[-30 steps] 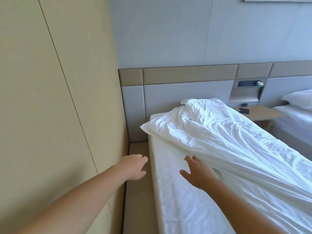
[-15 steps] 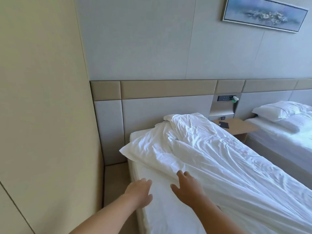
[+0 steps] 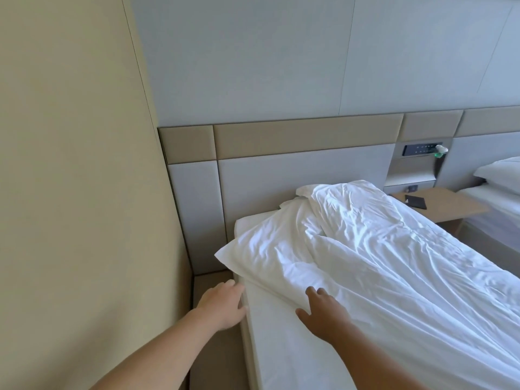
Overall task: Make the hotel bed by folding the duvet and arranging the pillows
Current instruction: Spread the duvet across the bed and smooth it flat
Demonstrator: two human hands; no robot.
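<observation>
now both hands have closed in on the duvet (image 3: pixel 365 249), which lies rumpled along the mattress (image 3: pixel 281 347), one corner overhanging its left edge. right hand (image 3: pixel 323 313) rests spread on the duvet's hem; left hand (image 3: pixel 222 305), loosely open, sits against the mattress side. folding looks barely begun.

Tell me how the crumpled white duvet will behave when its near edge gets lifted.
The crumpled white duvet is probably floppy: creases and folds run all over it. It looks puffy, so likely light for its bulk. Lifted at one edge, it would probably sag and bunch.
</observation>
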